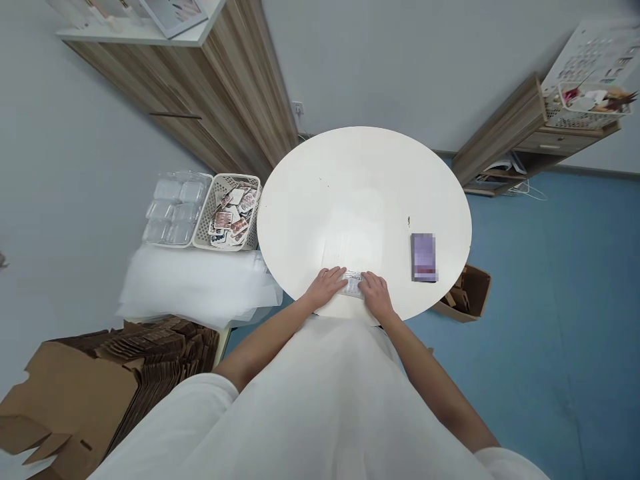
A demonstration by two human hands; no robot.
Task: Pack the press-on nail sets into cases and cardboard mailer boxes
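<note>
A small clear plastic packet [353, 285] lies flat near the front edge of the white oval table [305, 200]. Its contents are too small to make out. My left hand [325, 287] holds it by the left edge, thumb and fingers against the plastic. On the opposite side, my right hand [376, 293] holds the right edge. Both hands rest low over the tabletop, and the fingertips partly cover the packet's ends. To the right of my right hand lies a purple rectangular object [424, 257], its face blurred.
Left of the table stand a white basket [200, 233] of printed cards and clear plastic boxes [173, 210]. Below them are translucent sheets [195, 283] and folded cardboard [75, 387]. An open cardboard box [477, 293] sits under the table's right edge. Wooden cabinets [240, 87] stand behind.
</note>
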